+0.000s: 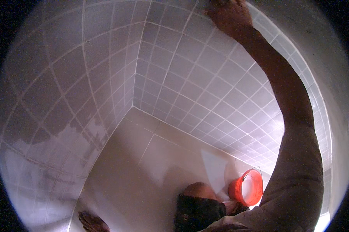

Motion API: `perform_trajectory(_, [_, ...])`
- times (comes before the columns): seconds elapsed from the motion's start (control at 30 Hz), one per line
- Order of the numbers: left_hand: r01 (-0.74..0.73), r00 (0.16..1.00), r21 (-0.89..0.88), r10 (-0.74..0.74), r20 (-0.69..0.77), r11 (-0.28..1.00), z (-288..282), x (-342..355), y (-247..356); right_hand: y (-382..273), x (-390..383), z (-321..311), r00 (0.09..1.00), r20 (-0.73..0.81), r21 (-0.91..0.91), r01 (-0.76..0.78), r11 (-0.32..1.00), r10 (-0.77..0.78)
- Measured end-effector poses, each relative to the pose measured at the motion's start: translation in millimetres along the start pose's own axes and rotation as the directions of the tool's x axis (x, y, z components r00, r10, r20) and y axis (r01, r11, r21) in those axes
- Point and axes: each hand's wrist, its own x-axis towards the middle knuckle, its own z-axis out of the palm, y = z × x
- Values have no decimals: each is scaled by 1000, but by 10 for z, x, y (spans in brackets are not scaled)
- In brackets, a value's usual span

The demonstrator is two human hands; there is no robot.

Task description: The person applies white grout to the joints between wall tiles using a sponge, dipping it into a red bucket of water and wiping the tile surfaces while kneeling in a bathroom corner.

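My right arm reaches up along the right side to the tiled wall (pixel 197 92). At the top edge is my right hand (pixel 231 17), against or close to the upper tiles. Its fingertips run into shadow and out of the picture, so whether it holds anything is hidden. Low on the left, my left hand (pixel 92 222) hangs over the floor, fingers stretched out and nothing seen in them. It is nearest to the foot of the left tiled wall (pixel 58 100).
An orange-red bucket (pixel 234 190) with a wire handle and a pale inside stands on the floor (pixel 143 170) by the far wall. My bent knee (pixel 199 191) is beside it. Darker and lighter patches mark the left wall's lower tiles. A plain surface (pixel 317 50) borders the tiles top right.
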Motion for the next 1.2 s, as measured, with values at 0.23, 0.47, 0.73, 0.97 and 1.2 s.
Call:
perform_trajectory(0.23, [-55, 998, 78, 58, -30, 995, 28, 31, 71, -193, -13, -103, 1000, 18, 19, -17, 1000, 17])
perform_trajectory(0.47, [-149, 958, 316, 215, -187, 937, 262, -81, -199, -555, 561, -114, 989, 65, 74, -135, 988, 130])
perform_trajectory(0.73, [-199, 940, 543, 316, -131, 816, 131, -112, -113, 89, -428, -174, 977, 84, 128, -206, 970, 197])
perform_trajectory(0.97, [-310, 928, -161, 261, -266, 937, -165, -21, 124, 629, -1405, -345, 962, 149, -19, -228, 973, 228])
perform_trajectory(1.2, [-256, 859, 289, 354, -370, 922, -205, -10, 228, 1235, -2432, -397, 958, 85, -160, -259, 952, 275])
